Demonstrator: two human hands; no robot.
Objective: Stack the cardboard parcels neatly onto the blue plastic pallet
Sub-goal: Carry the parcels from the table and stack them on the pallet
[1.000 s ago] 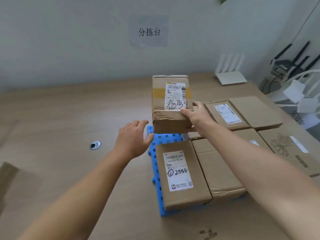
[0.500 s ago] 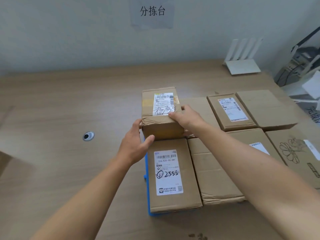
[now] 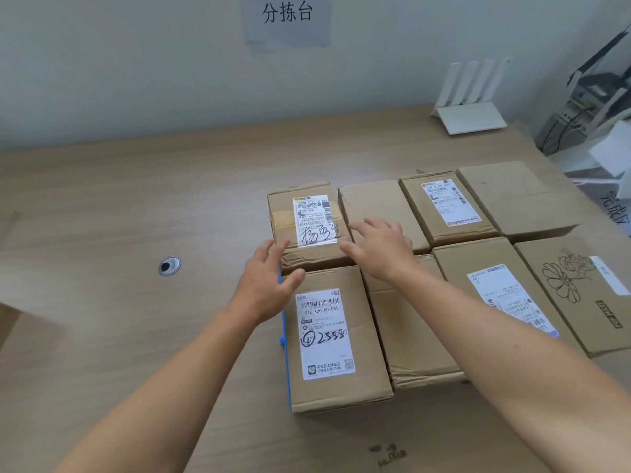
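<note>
Beside parcels [image 3: 454, 213]: router [image 3: 469, 104], far-right.

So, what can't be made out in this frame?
- Blue pallet: head view, only a left sliver shows; parcels cover the rest.
- Flower-print box: cut by the right edge.
- Label on the far-left parcel: fine print too small.
- Plain parcel: near end hidden by the right hand.

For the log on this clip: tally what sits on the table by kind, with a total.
Cardboard parcels with a visible white label: 5, e.g. the handwritten one and the 516-K20 one
Cardboard parcels with no visible label: 3, e.g.
Blue plastic pallet: 1, only its left edge showing
White router: 1
Total: 10
</note>
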